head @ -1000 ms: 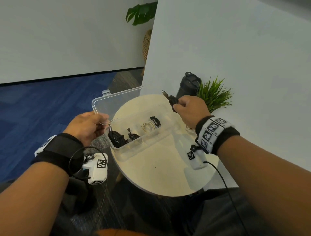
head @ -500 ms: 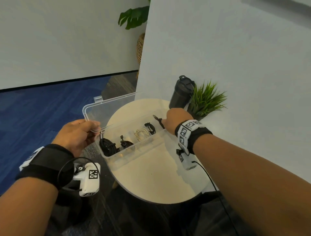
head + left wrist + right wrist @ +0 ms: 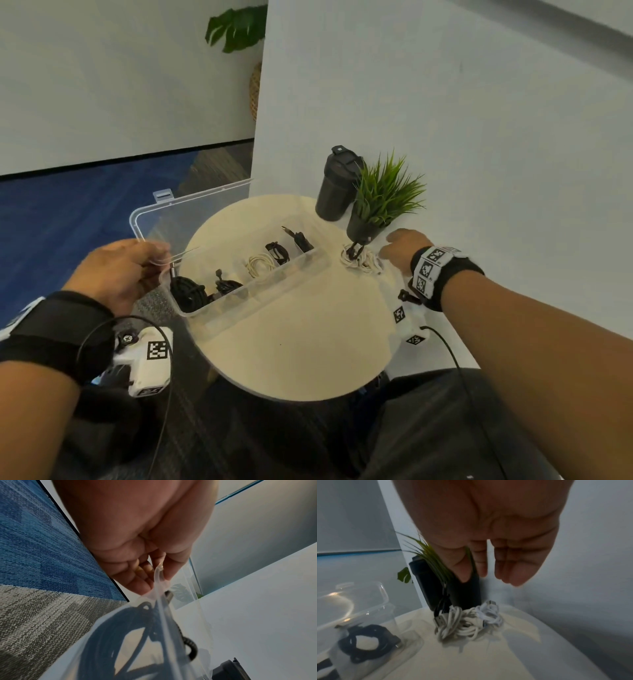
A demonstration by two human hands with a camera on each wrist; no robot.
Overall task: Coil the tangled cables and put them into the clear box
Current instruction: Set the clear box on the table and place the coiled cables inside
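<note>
Right of centre on the tabletop (image 3: 308, 342): white tangled cables (image 3: 361, 262), light, limp, snag-prone; lift by the bundle's middle. My right hand (image 3: 399, 248) hovers open; left hand (image 3: 120, 270) pinches the clear box (image 3: 219, 318) rim.

Bare forearms, black band (image 3: 51, 329) round the left wrist, black band (image 3: 452, 281) with a white strip of black square markers (image 3: 430, 267) on the right, white marker-tagged camera (image 3: 147, 363) under each wrist, thin black cables (image 3: 455, 363), dark trousers (image 3: 428, 428)
</note>
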